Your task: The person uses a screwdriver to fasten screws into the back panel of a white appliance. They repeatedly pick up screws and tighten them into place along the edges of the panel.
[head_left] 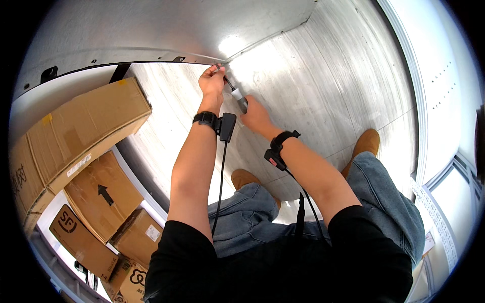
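My right hand (258, 117) is wrapped around the handle of a screwdriver (238, 95) with a white and grey grip. Its thin shaft slants up and left toward the lower corner of a large grey metal panel (146, 28). At that corner my left hand (212, 81) is closed in a pinch, fingertips close to the panel's edge and the screwdriver's tip. Whatever lies between those fingers is too small to make out. Dark holes and small fittings run along the panel's lower edge to the left.
Cardboard boxes (81, 129) are stacked at the left, one long box reaching toward my left forearm. Grey wood-look flooring (328, 81) lies beneath. A white metal frame (411, 76) stands at the right. Cables hang from black straps on both wrists.
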The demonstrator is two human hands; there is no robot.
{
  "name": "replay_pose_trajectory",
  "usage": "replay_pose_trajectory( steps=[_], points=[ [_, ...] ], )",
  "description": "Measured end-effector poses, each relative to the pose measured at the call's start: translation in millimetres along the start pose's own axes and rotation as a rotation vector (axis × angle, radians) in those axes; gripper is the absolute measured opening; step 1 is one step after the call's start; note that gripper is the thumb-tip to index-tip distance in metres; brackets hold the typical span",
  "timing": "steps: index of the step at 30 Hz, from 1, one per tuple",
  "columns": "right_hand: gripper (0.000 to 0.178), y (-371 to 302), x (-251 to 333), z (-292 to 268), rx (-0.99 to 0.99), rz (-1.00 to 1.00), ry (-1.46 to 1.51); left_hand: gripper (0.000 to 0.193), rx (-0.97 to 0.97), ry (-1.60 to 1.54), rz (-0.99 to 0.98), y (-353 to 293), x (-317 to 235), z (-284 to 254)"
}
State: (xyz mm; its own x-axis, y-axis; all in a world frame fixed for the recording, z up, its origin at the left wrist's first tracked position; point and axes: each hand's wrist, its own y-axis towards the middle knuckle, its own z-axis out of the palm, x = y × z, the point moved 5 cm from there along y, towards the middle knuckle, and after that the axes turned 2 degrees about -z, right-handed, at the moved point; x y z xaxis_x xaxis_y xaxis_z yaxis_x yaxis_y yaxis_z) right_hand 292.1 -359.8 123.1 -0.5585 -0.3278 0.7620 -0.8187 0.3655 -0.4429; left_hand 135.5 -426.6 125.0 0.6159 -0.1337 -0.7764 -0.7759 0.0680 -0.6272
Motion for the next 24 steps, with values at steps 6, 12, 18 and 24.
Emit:
replay_pose_trajectory(
  steps=[6, 12, 18, 24],
  points=[
    [0.055, 4, -20, 10, 0.297, 0.221, 0.524, 0.015, 0.1, -0.01, -0.016, -2, -6, 0],
    [0.049, 0, -16, 6, 0.272, 0.246, 0.626, 0.016, 0.14, -0.102, 0.005, -3, -3, 3],
    [0.051, 1, 1, -5, 0.297, 0.072, 0.157, 0.018, 0.066, 0.093, 0.111, -4, -2, 0],
    [0.049, -1, 4, 5, 0.009, -0.109, -0.042, 0.017, 0.031, 0.076, 0.045, -2, -4, 2]
  ],
)
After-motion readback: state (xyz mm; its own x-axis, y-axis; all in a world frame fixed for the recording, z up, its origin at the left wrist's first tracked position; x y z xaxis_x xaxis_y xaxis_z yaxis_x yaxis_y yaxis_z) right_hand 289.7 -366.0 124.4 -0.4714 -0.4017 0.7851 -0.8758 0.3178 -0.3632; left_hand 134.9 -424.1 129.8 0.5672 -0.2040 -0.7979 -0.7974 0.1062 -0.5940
